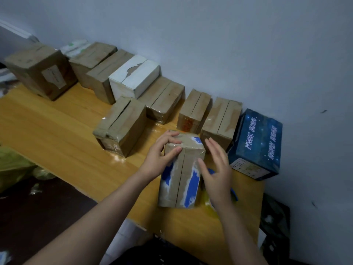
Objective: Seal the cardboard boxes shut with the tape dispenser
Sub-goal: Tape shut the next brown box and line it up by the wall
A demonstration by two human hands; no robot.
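Nearest to us, the left hand [161,156] grips the top left edge of a brown box [180,175] with torn blue patches. Its fingers curl over the lid and its thumb lies on the near face. This box stands on end at the near right part of the wooden table [57,123], with a seam running down its front. The right hand [217,169] is just beside the box's right side, fingers straight and spread, holding nothing. We cannot tell whether its thumb touches the cardboard. Behind that hand lies a blue and yellow thing [207,200], mostly hidden, so we cannot say what it is.

Farther back, a taped box [122,127] sits to the left and a dark blue starry box [256,144] to the right. Beyond them, a row of brown boxes [221,121] with one white box [133,75] lines the wall [210,44], ending in a large box [42,71] at the far left.
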